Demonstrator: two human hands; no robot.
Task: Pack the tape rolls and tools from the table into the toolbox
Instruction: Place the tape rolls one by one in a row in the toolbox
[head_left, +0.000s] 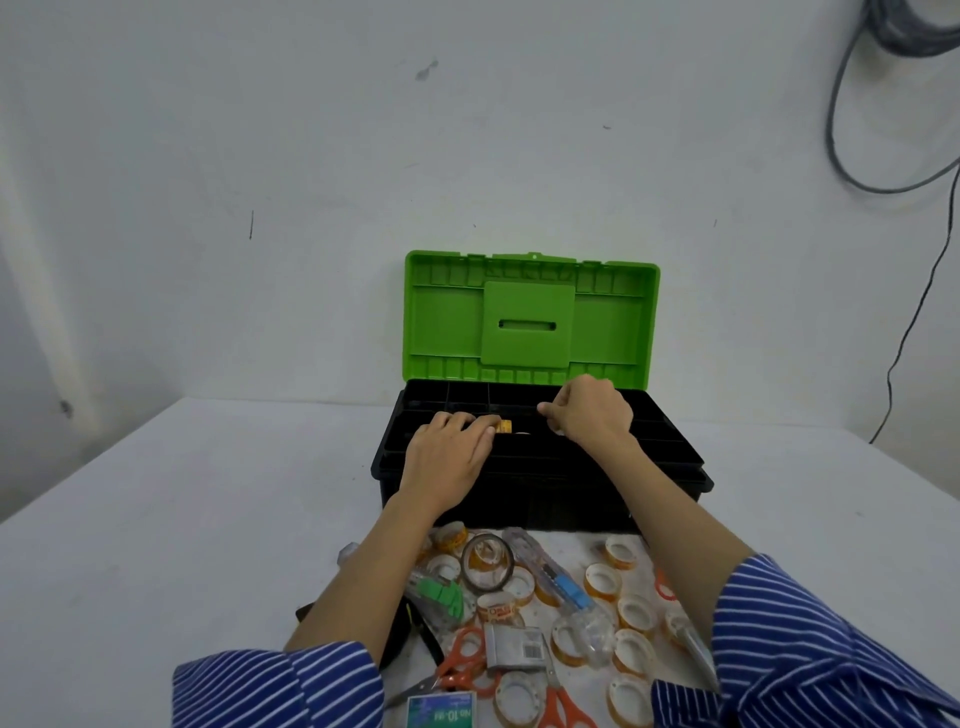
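Sleeves (291, 680): blue striped, at the near edge, both forearms reaching far toward the box
Pile: small tape rolls (602, 581), orange scissors (462, 660), a clear-handled screwdriver (561, 587) and a staple box (441, 714) lie loose on the table (156, 519), just near of the box, within easy reach for packing
Screwdriver axis: long axis runs far-left to near-right, handle nearer
Toolbox (540, 483): black, green lid (530, 317) standing open against the wall, so the tray is free to load
Left hand (447, 457): over the tray's left part, fingertips pinching a small yellow roll (503, 426), apparently setting it in; its hole direction cannot be told
Right hand (592, 413): fingers curled over the tray's middle; whether it holds anything cannot be told
Progress: most items look unpacked
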